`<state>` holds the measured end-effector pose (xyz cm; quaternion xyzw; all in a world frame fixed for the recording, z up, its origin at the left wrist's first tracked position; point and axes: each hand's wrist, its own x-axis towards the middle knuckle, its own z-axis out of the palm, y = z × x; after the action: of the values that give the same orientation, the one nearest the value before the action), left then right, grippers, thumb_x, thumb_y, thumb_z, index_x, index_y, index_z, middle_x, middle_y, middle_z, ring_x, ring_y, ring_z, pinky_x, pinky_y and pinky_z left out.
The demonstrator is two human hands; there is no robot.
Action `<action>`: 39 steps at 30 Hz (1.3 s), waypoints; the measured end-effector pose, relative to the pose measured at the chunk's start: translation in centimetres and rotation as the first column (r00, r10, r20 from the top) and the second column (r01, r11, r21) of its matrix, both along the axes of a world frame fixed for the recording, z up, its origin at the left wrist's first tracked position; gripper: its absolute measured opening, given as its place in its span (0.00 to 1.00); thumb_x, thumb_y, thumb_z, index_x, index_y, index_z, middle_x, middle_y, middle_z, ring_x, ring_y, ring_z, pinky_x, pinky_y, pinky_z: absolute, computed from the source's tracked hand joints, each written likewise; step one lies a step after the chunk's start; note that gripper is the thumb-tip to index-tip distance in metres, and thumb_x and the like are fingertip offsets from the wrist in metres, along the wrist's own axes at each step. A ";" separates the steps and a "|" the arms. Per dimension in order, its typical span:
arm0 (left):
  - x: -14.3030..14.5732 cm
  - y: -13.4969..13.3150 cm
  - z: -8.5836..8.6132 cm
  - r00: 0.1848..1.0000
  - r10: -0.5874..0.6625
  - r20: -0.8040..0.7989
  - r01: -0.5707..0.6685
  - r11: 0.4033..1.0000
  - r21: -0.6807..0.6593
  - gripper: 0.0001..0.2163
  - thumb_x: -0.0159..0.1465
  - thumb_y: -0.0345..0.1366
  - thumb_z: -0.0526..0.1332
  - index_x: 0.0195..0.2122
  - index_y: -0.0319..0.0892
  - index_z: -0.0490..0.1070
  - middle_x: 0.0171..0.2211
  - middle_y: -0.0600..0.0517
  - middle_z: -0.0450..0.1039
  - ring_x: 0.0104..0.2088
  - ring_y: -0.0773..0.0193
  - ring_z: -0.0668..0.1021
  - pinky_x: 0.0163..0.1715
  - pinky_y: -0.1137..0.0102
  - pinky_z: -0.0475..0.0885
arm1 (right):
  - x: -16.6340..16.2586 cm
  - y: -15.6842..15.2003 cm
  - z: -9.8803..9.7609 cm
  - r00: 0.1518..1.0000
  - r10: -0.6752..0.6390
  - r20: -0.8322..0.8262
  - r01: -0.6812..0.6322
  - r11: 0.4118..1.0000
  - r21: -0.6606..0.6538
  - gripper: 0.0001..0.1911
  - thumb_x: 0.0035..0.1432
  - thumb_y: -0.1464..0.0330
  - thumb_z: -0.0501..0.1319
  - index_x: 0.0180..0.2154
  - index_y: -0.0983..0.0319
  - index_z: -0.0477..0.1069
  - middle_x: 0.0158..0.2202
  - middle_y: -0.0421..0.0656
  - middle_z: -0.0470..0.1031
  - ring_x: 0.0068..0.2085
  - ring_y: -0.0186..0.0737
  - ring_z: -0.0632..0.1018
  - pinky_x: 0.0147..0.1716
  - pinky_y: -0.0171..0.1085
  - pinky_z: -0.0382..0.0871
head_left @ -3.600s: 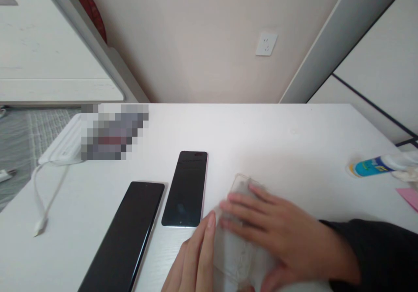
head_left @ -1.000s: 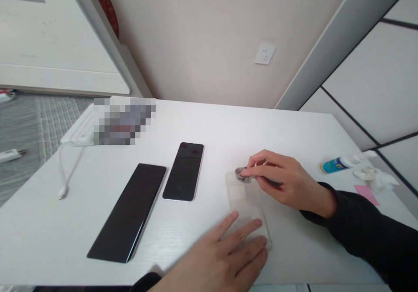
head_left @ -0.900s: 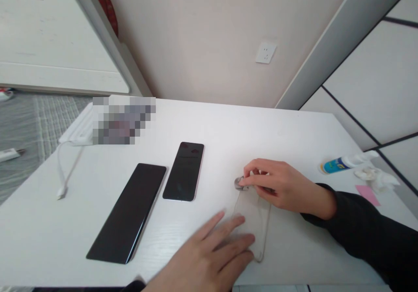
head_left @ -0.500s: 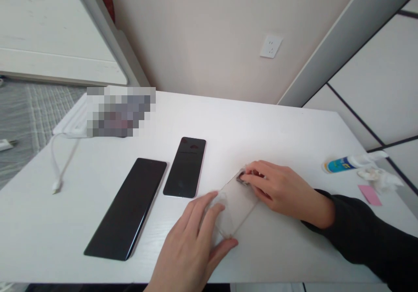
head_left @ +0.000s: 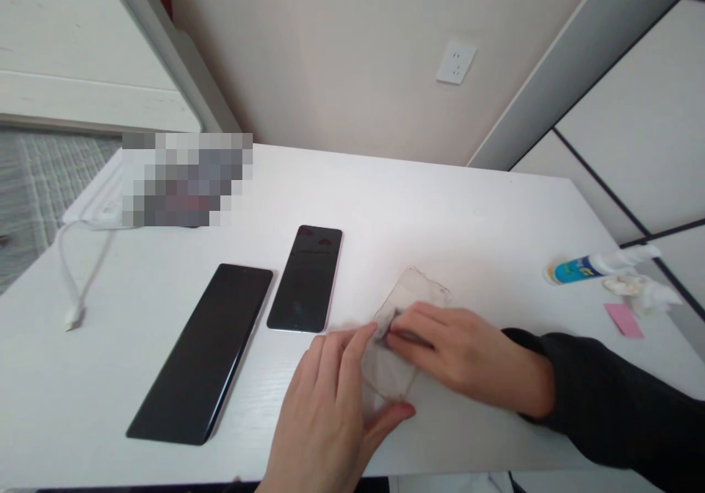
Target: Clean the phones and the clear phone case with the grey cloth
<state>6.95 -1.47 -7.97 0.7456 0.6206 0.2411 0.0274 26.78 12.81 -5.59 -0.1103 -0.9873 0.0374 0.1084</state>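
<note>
A clear phone case [head_left: 414,287] lies aslant on the white table. My left hand [head_left: 327,394] grips its near left end, fingers along one edge and thumb at the near corner. Pinched in the fingertips of my right hand [head_left: 449,342] is a small greyish wad [head_left: 387,322], perhaps cloth or tissue, pressed on the middle of the case. My right fingers hide part of that wad. Left of my hands rests a phone [head_left: 306,278], dark screen up. Beside it is a larger dark-screened device [head_left: 203,353].
On the right are a blue-and-white bottle [head_left: 595,264] lying down, crumpled tissue [head_left: 642,292] and a pink paper slip [head_left: 623,320]. At the far left lie a white cable [head_left: 74,309] and a blurred-out patch. A wall with a socket [head_left: 457,62] stands behind the table [head_left: 374,192].
My right hand has moved the wad from the far end of the case toward my left hand, uncovering the far end. My left hand stays on the case. The view has shifted slightly.
</note>
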 end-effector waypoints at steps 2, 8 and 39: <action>0.0 -0.1 -0.1 1.000 0.000 -0.008 0.000 1.000 0.002 0.30 0.69 0.56 0.57 0.62 0.36 0.61 0.48 0.40 0.73 0.47 0.49 0.77 0.42 0.57 0.79 | 0.0 0.0 0.1 1.000 0.026 -0.007 -0.026 0.999 -0.025 0.11 0.73 0.71 0.55 0.45 0.66 0.76 0.42 0.46 0.77 0.41 0.42 0.75 0.37 0.39 0.76; -0.1 0.0 -0.3 0.999 0.011 -0.030 -0.011 1.000 0.004 0.32 0.69 0.58 0.55 0.63 0.35 0.60 0.49 0.41 0.72 0.47 0.49 0.75 0.43 0.58 0.78 | 0.4 0.1 0.7 0.999 0.008 0.034 -0.008 1.000 -0.003 0.09 0.71 0.73 0.56 0.42 0.67 0.76 0.40 0.47 0.76 0.41 0.44 0.74 0.36 0.41 0.73; -0.3 0.6 -0.7 0.982 0.022 -0.187 -0.012 0.998 0.056 0.40 0.68 0.64 0.51 0.65 0.29 0.60 0.42 0.42 0.72 0.39 0.54 0.78 0.36 0.62 0.81 | -0.3 1.2 -0.5 0.996 0.088 -0.031 -0.089 0.995 -0.038 0.12 0.74 0.70 0.54 0.46 0.65 0.76 0.39 0.43 0.75 0.37 0.39 0.71 0.34 0.39 0.67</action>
<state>6.62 -0.88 -8.64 0.7601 0.6200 0.1868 -0.0539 26.46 14.01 -6.06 -0.0681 -0.9885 0.0632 0.1190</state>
